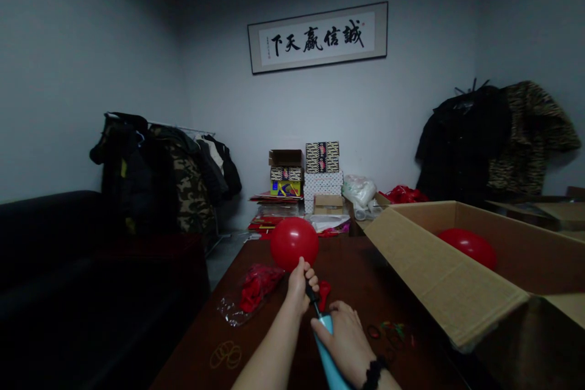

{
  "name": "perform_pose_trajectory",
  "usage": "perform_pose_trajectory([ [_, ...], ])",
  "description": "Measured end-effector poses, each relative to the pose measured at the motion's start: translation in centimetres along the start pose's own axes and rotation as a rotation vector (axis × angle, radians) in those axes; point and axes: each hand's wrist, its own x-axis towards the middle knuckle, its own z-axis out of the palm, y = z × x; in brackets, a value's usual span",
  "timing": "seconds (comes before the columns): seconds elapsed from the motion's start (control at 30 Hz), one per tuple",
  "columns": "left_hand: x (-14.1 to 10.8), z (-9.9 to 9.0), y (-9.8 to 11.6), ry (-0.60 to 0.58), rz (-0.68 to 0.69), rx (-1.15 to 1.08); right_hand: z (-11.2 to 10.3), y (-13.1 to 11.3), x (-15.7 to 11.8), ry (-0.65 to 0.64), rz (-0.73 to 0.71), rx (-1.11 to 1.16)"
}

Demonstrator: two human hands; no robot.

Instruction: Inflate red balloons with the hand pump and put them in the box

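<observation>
My left hand (301, 285) is closed at the neck of an inflated red balloon (294, 242), where the dark nozzle end of a hand pump meets it. My right hand (346, 336) wraps around the light blue barrel of the balloon pump (328, 359), which slants up toward the balloon. The join of nozzle and balloon is hidden by my left fingers. Just right of the pump rod lies a limp red balloon (324, 294) on the table. A clear plastic bag of red balloons (258, 288) rests left of my left hand.
Yellowish rubber bands (225, 354) lie at the front left of the dark wooden table (237, 323). Small coloured bands (397, 332) are at the right. An open cardboard box (439, 280) holds another inflated balloon (468, 247). Stacked boxes (322, 158) stand behind.
</observation>
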Motion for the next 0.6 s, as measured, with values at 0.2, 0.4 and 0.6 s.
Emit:
perform_pose_trajectory([
  [0.2,-0.1,-0.4,-0.2,0.033,0.031,0.079,0.2,-1.3,2.5,0.01,0.001,-0.009],
  [0.4,0.2,-1.2,0.1,0.053,0.055,0.125,1.1,-1.5,1.3,0.007,0.013,-0.026],
  [0.6,1.0,-2.0,2.1,0.106,0.098,0.066,2.3,0.6,-1.6,-0.101,-0.016,-0.069],
])
